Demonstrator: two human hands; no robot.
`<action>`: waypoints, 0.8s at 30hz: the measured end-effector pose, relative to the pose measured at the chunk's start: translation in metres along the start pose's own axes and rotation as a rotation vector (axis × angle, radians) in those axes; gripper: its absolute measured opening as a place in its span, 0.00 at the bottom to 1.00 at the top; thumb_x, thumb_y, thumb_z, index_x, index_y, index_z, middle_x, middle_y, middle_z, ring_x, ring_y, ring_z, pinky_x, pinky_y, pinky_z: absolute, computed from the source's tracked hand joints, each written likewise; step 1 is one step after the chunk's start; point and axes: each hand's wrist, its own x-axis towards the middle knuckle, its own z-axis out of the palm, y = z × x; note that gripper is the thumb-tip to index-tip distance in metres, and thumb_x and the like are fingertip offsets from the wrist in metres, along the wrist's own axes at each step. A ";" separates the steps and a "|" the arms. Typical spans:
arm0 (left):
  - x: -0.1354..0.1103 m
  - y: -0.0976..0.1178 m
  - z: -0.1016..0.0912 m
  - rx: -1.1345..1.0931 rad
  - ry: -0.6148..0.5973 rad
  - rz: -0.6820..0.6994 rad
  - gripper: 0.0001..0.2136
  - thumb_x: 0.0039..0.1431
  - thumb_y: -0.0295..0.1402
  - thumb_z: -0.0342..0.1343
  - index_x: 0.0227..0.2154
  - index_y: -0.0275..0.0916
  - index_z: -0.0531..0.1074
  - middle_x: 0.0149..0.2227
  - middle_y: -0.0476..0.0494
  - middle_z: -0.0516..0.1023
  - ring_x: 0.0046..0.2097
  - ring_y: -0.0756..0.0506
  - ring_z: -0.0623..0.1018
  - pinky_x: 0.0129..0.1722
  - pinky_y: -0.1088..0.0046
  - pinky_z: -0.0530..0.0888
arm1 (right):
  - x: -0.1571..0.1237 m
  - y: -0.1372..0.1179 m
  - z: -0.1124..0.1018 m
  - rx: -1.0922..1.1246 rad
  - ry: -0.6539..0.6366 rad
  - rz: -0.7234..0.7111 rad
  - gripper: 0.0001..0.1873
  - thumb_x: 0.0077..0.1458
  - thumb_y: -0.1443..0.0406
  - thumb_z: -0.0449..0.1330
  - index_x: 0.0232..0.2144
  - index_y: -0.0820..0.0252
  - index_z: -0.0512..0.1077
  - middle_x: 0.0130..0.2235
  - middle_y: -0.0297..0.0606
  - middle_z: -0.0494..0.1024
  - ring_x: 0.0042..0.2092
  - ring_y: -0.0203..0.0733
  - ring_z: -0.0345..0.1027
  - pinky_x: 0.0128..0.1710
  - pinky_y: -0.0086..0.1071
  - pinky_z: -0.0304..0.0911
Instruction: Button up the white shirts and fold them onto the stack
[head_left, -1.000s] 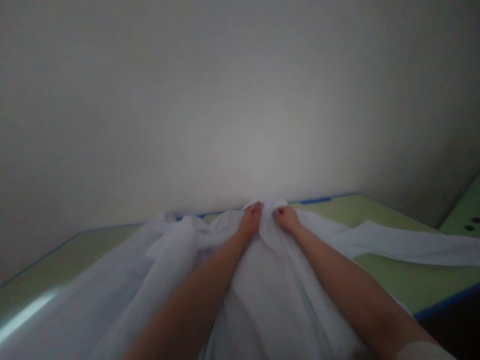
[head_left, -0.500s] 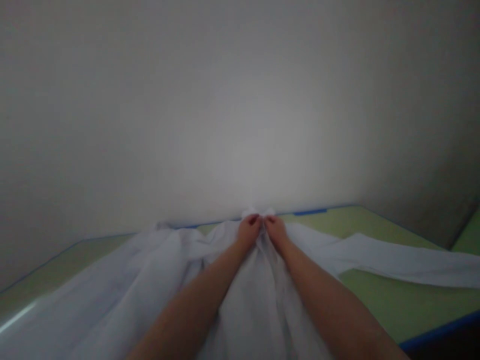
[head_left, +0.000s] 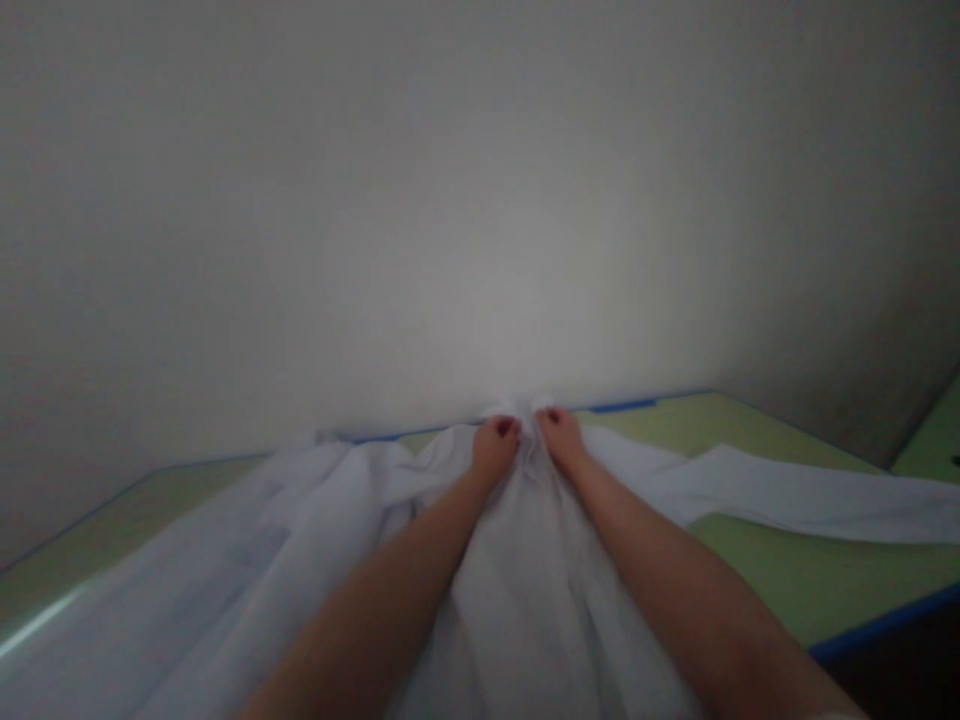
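With left hand and right hand side by side, a narrow gap between, fingers curled closed, grips gathered white cloth at the far edge of a green table, just beside a pale wall. Impossible to tell from the blur how much fabric sits in each pinch. Falls in long folds between the forearms toward the camera and spreads leftward over the table in loose heaps. Could slip free if pinched too shallowly, or pull crooked, with bulky fabric on the left likely to drag harder than the flatter right side. Might also bunch or crease against the wall, or catch on the blue edging along the far side. Off to the right, a long sleeve-like strip, stretched over the table and running out of view, perhaps prone to trailing. Straight ahead, little room for reaching farther, thanks to the wall. At far right, another green surface; at lower left, a bright streak of light.
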 end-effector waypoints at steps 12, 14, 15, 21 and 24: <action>-0.001 0.007 -0.005 0.032 -0.055 0.105 0.12 0.55 0.37 0.51 0.30 0.35 0.75 0.28 0.44 0.76 0.32 0.48 0.73 0.33 0.73 0.67 | -0.009 -0.005 0.005 -0.108 -0.115 -0.108 0.14 0.48 0.59 0.56 0.32 0.61 0.76 0.33 0.39 0.77 0.36 0.40 0.67 0.38 0.30 0.59; -0.001 0.007 -0.006 0.048 -0.052 0.110 0.12 0.55 0.37 0.50 0.31 0.34 0.75 0.29 0.43 0.76 0.32 0.48 0.73 0.34 0.73 0.68 | -0.009 -0.005 0.004 -0.105 -0.124 -0.112 0.14 0.48 0.59 0.56 0.33 0.61 0.76 0.33 0.39 0.77 0.35 0.39 0.67 0.36 0.29 0.59; -0.001 0.007 -0.006 0.058 -0.051 0.116 0.11 0.55 0.36 0.50 0.31 0.34 0.75 0.30 0.43 0.76 0.33 0.48 0.73 0.34 0.73 0.68 | -0.009 -0.006 0.004 -0.103 -0.128 -0.115 0.14 0.48 0.60 0.55 0.32 0.61 0.76 0.32 0.39 0.77 0.34 0.39 0.67 0.35 0.29 0.59; -0.004 0.009 -0.010 0.105 -0.027 0.190 0.10 0.56 0.34 0.50 0.32 0.35 0.73 0.34 0.41 0.75 0.36 0.48 0.72 0.39 0.72 0.66 | -0.013 -0.018 -0.001 -0.106 -0.152 -0.122 0.14 0.48 0.61 0.55 0.30 0.63 0.77 0.26 0.37 0.76 0.29 0.36 0.65 0.30 0.26 0.57; -0.006 0.011 -0.013 0.166 -0.013 0.266 0.09 0.56 0.33 0.49 0.32 0.35 0.73 0.33 0.42 0.74 0.36 0.48 0.71 0.38 0.72 0.66 | -0.014 -0.022 -0.002 -0.123 -0.169 -0.125 0.13 0.48 0.61 0.55 0.28 0.62 0.77 0.25 0.36 0.76 0.27 0.35 0.64 0.27 0.25 0.54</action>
